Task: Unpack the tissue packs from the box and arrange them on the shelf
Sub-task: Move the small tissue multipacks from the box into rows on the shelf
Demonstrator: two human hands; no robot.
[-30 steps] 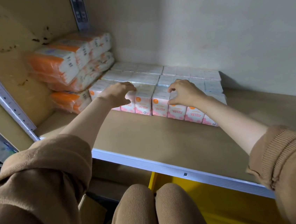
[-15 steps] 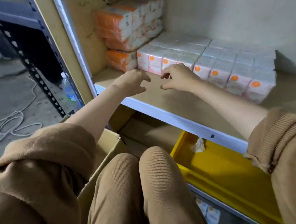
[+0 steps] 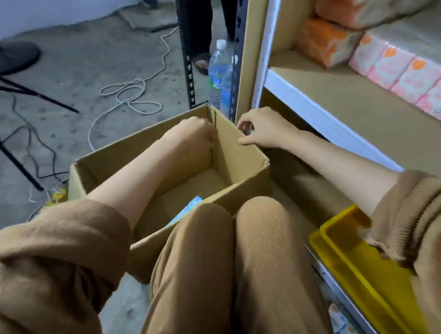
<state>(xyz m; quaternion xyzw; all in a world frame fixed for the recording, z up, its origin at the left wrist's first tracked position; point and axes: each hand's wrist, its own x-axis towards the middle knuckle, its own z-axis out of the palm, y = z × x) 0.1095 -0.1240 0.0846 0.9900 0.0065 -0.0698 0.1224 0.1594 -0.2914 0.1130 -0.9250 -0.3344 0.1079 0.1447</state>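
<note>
An open cardboard box [image 3: 141, 145] stands on the floor in front of my knees. A blue tissue pack [image 3: 188, 209] shows at its bottom, half hidden by my knee. My left hand [image 3: 191, 134] reaches down into the box's far right corner, its fingers hidden against the wall. My right hand [image 3: 264, 131] hovers just outside that same corner with loosely curled fingers and holds nothing. On the shelf board [image 3: 343, 105] to the right, pink tissue packs [image 3: 408, 79] stand in a row, with orange packs [image 3: 328, 38] stacked behind them.
A yellow tray [image 3: 359, 255] sits on the lower shelf by my right elbow. A water bottle [image 3: 218, 77] stands beside the shelf post. A white cord [image 3: 130, 94], black cables and tripod legs [image 3: 1, 89] lie on the concrete floor; a person's foot [image 3: 201, 61] shows behind.
Both hands left the pink packs on the shelf and swung down left to the box. My view turned from the shelf to the floor.
</note>
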